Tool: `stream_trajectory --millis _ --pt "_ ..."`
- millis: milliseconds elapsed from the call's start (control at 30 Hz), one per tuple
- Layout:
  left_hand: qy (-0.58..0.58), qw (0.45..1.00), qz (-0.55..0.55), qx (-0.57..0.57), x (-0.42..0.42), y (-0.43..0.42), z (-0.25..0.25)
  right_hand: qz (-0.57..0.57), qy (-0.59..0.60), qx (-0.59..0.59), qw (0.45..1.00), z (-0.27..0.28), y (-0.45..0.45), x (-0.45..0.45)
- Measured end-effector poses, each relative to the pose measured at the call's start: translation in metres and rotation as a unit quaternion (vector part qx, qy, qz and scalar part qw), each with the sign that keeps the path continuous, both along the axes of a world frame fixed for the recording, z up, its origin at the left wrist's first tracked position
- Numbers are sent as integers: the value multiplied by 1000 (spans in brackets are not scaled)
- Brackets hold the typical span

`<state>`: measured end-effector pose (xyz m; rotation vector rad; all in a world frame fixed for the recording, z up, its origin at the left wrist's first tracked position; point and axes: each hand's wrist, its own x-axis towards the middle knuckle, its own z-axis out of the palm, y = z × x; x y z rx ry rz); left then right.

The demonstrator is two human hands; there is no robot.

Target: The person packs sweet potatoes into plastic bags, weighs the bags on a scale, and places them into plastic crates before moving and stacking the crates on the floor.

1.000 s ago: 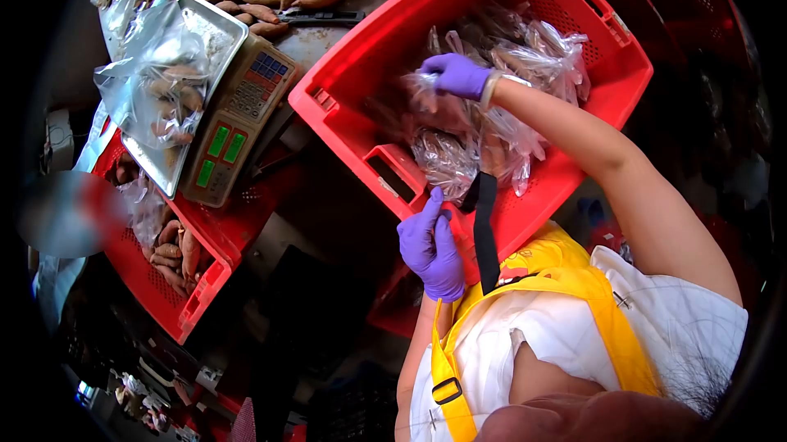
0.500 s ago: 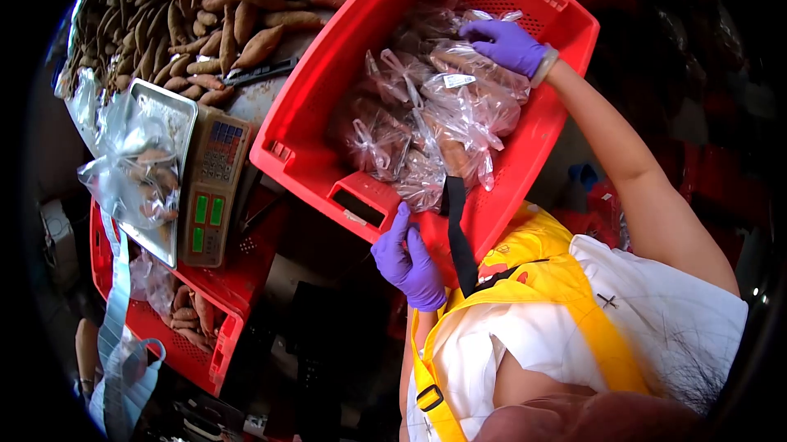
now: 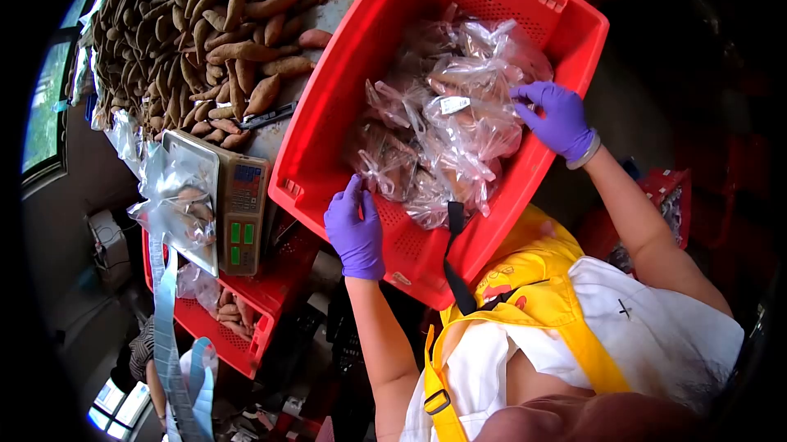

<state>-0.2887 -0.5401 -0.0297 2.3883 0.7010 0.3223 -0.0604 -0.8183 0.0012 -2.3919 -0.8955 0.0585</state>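
A large red crate [image 3: 316, 135] holds several clear plastic bags [image 3: 459, 126] of sweet potatoes, one with a white label [image 3: 454, 104]. My right hand [image 3: 561, 121], in a purple glove, is at the crate's right side. Its thumb and forefinger are apart at the edge of the bags; I cannot tell whether they touch the plastic. Over the near left wall is my left hand [image 3: 356, 233], also gloved in purple, its fingers pointing up toward a knotted bag [image 3: 385, 167]. Those fingers are apart with nothing visible in them.
Loose sweet potatoes [image 3: 213, 40] are heaped on the table at upper left. A scale [image 3: 239, 221] with lit green displays carries a clear bag [image 3: 187, 208]. Below stands another red crate [image 3: 262, 331] with sweet potatoes. A black strap [image 3: 453, 258] hangs over the large crate's near side.
My right hand has drawn back from the far bags to the crate's right side. My left hand has moved left and up along the near wall. The view has shifted.
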Motion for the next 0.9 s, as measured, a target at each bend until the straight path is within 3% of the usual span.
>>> stream_trajectory --millis 133,333,433,567,667,900 --pt "-6 997 -32 70 -20 20 -2 -19 3 -5 1000 0 -2 -4" --pt "-24 982 -139 128 -37 73 -46 -55 -50 -28 997 -15 -6 -8" --pt "-55 979 -178 83 -44 81 -63 -96 -56 1 994 -28 -8 -6" --pt "-77 971 -207 95 -48 82 -57 -132 -68 -67 987 -21 -1 -10" --pt "-69 974 -197 93 -43 81 -60 -136 -80 -212 964 -14 2 -12" --pt "-37 971 -221 87 -44 82 -57 -179 -65 -183 965 -9 5 -15"
